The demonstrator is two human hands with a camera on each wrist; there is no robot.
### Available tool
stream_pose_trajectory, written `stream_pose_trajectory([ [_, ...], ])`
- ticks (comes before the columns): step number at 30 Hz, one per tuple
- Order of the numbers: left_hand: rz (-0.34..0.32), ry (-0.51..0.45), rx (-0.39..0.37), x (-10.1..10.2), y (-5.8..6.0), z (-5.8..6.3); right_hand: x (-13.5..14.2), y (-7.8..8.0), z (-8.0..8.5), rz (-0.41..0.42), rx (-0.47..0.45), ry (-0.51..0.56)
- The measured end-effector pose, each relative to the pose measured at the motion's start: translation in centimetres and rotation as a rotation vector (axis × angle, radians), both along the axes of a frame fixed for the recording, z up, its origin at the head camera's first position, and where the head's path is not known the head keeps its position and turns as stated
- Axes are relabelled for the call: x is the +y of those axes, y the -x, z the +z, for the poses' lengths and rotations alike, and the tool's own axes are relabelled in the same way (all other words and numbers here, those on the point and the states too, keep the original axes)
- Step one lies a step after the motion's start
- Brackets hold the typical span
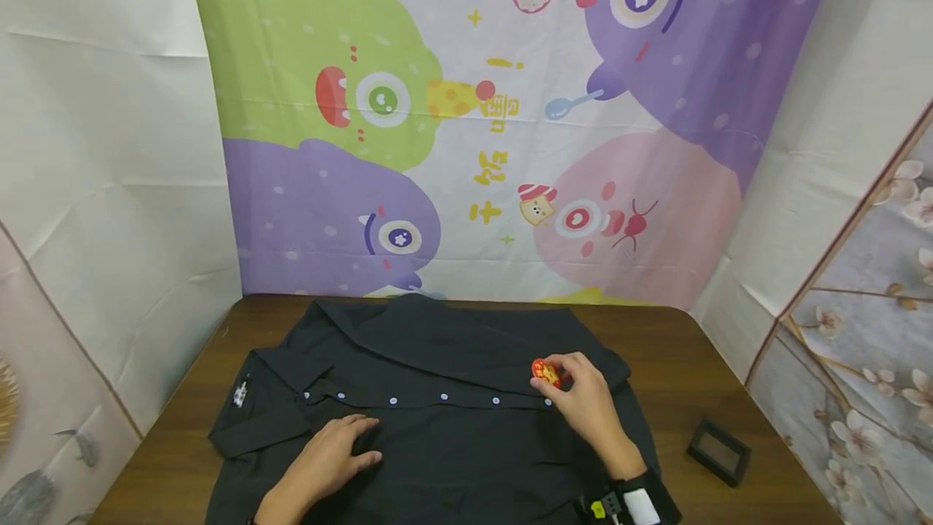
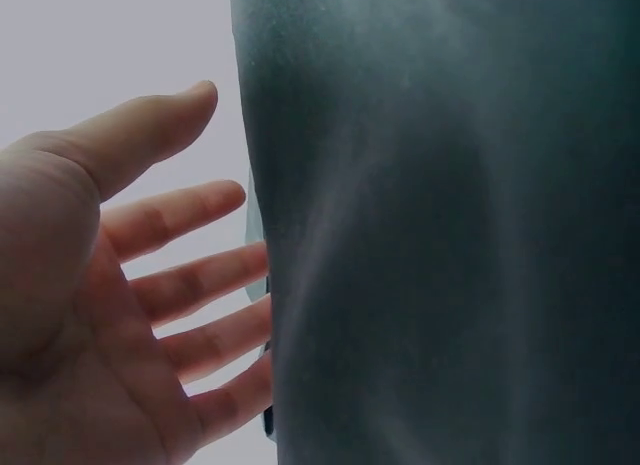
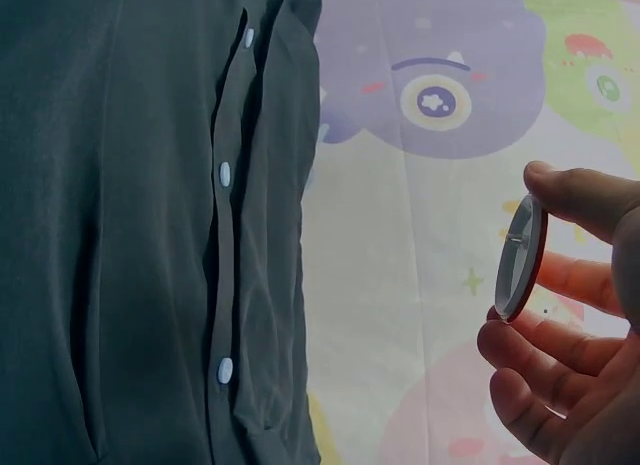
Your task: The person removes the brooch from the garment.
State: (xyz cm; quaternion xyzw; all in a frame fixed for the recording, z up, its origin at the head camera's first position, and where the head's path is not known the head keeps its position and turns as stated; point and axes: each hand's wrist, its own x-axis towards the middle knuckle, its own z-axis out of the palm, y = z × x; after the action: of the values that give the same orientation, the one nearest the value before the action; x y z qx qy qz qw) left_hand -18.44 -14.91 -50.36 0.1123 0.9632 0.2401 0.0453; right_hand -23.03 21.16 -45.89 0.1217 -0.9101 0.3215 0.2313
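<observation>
A dark button-front shirt [image 1: 437, 452] lies spread on the table, a line of pale buttons [image 1: 445, 397] running across it. Above the right part of the shirt, my right hand [image 1: 586, 403] pinches a small round badge [image 1: 545, 373], red and yellow on its face. The right wrist view shows the badge [image 3: 520, 257] edge-on between thumb and fingers, with a pale back and a small metal piece on it. My left hand [image 1: 328, 460] is over the shirt's left part, fingers extended and holding nothing. In the left wrist view its fingertips meet the dark cloth [image 2: 430, 245].
A small black rectangular frame or box [image 1: 710, 470] lies on the brown wooden table [image 1: 670, 363], to the right of the shirt. Behind the table hangs a cloth [image 1: 474, 266] printed with cartoon monsters. White sheets [image 1: 117, 144] stand at the sides.
</observation>
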Motion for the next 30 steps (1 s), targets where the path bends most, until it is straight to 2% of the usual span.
stream_pose_trajectory([
  [13,-0.015,0.005,0.009,-0.3,-0.1,-0.3,0.9,-0.2,0.6,-0.021,0.018,-0.018],
  [20,-0.004,0.004,-0.007,-0.4,0.0,0.1,1.7,0.0,0.9,-0.032,0.014,-0.036],
  [30,0.002,-0.017,-0.045,-0.5,0.1,0.3,3.9,0.0,1.4,-0.108,0.072,-0.037],
])
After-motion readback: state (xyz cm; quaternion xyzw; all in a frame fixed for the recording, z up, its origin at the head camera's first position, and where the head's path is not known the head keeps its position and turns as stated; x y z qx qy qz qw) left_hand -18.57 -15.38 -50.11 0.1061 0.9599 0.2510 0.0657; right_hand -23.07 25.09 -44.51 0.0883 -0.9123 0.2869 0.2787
